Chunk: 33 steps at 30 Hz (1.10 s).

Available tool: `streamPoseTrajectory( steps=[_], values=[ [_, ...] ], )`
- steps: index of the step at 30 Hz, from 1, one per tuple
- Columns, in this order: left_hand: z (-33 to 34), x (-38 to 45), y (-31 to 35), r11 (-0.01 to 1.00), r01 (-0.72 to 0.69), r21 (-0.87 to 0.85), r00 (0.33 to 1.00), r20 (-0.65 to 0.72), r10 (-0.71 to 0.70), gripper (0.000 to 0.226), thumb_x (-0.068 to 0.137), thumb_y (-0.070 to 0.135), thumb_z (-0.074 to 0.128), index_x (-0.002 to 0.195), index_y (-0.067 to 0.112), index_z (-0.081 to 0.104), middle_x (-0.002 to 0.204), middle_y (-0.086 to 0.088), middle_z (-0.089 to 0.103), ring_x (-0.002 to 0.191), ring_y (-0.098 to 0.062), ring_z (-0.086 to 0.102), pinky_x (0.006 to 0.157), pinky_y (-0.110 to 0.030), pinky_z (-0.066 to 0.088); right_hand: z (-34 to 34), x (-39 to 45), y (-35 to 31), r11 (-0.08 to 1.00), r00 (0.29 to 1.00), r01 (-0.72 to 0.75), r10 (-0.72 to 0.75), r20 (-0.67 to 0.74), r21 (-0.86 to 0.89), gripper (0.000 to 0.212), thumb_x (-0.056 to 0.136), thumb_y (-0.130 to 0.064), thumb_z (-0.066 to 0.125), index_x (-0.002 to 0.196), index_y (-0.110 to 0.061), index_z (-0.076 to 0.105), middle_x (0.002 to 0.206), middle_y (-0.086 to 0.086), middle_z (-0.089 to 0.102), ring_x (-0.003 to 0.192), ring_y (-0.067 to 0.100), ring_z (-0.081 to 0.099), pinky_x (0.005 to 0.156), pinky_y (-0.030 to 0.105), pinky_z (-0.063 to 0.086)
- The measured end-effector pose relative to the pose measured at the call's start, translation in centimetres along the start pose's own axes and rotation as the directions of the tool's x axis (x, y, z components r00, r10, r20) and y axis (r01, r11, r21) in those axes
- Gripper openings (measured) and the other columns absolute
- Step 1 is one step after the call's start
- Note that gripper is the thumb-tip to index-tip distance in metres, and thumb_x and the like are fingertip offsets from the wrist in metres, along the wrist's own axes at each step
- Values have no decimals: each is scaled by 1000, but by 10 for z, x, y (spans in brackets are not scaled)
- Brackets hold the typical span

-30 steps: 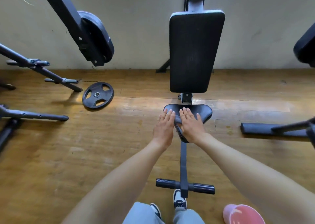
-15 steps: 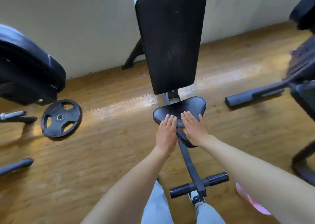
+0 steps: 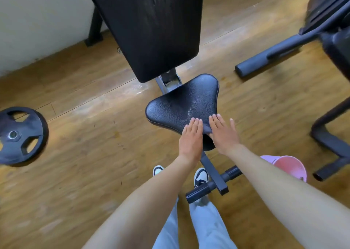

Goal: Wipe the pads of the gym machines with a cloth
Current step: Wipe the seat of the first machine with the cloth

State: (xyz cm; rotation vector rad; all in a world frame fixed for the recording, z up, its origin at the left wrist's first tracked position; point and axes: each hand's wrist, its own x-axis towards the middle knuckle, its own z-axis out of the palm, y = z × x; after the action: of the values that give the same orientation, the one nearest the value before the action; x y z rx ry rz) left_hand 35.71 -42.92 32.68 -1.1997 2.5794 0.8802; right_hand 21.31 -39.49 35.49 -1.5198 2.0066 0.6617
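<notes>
We see the fingers (image 3: 195,124) of the left hand (image 3: 190,139) lying straight and close together, flat on the near part of the seat pad (image 3: 181,103). The right hand (image 3: 223,133) lies just beside it, its fingers straight as well, the thumb spread out to the side. Between the two hands a dark fold shows, which we take to be the cloth (image 3: 206,130), pressed onto the pad under both palms; it is nearly the same colour as the pad, so we cannot make out its edges.

The seat pad is black and roughly triangular, with pale scuffed marks near its middle. Beyond it stands the long black back pad (image 3: 151,25), tilted up on the same frame (image 3: 210,165). A crossbar (image 3: 212,184) with foam grips sits at the frame's near end, beside the person's shoes (image 3: 201,176).

On the wooden floor (image 3: 85,154), a weight plate (image 3: 20,135) lies flat well to the left. A pink bucket (image 3: 289,167) stands near the right forearm, and another machine (image 3: 322,31) fills the right side.
</notes>
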Motion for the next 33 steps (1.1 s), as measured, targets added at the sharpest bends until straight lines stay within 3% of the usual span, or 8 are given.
streamPoseTrajectory(
  steps=[4,7,12,15,18,21,24,33],
  values=[
    [29,5,-8,1000,16,8,991,-131,-15,62,93,12,29,153,3,43,159,-10,44,150,-25,39,118,-38,38,19,11,-2,996,999,19,-16,-42,83,67,112,-34,30,164,-13,-6,173,2,-8,158,17,-10,125,52,4],
    [33,-2,-7,999,42,-31,997,-62,-44,64,99,8,39,161,4,24,169,-9,24,158,-24,19,125,-39,25,23,5,-8,995,990,18,-4,-144,96,73,109,-33,39,164,-12,-5,173,4,-6,159,19,-8,125,54,2],
    [15,-3,-9,992,87,-96,996,-11,-89,74,99,12,48,163,4,12,172,-9,11,160,-23,4,129,-40,15,36,-13,-28,985,940,44,16,-340,167,80,97,-21,59,164,-10,16,171,7,15,158,21,13,126,50,12],
    [7,-5,-27,976,170,-137,985,13,-170,85,95,28,54,164,3,10,172,-9,9,160,-21,1,129,-41,11,48,-12,-40,976,935,86,-10,-355,199,81,89,-17,72,160,-11,32,165,9,32,153,25,31,122,50,28],
    [1,-4,-53,983,162,-91,987,24,-160,97,89,54,44,164,4,7,172,-9,6,160,-21,-1,130,-38,6,52,-2,-45,979,926,102,-29,-378,175,71,87,-11,75,152,-8,47,157,13,46,147,29,42,118,48,34],
    [-4,1,-77,987,161,13,986,52,-161,102,88,54,50,164,5,4,173,-11,-2,160,-24,-4,130,-40,6,59,9,-45,982,894,136,-64,-443,133,54,92,-4,55,146,-2,53,152,18,51,141,34,49,115,48,40],
    [-3,4,-87,986,164,39,982,88,-167,105,88,47,60,164,6,0,172,-10,-9,159,-24,-8,130,-39,5,62,14,-45,978,885,157,-77,-459,138,59,89,-6,29,141,2,57,147,21,55,135,37,55,109,50,47],
    [-6,6,-94,990,137,42,981,136,-142,112,81,36,66,164,7,-3,172,-10,-13,159,-24,-10,129,-40,7,56,44,-63,963,859,174,-47,-510,204,59,91,-7,26,139,3,58,146,21,56,135,38,54,109,50,47]
  ],
)
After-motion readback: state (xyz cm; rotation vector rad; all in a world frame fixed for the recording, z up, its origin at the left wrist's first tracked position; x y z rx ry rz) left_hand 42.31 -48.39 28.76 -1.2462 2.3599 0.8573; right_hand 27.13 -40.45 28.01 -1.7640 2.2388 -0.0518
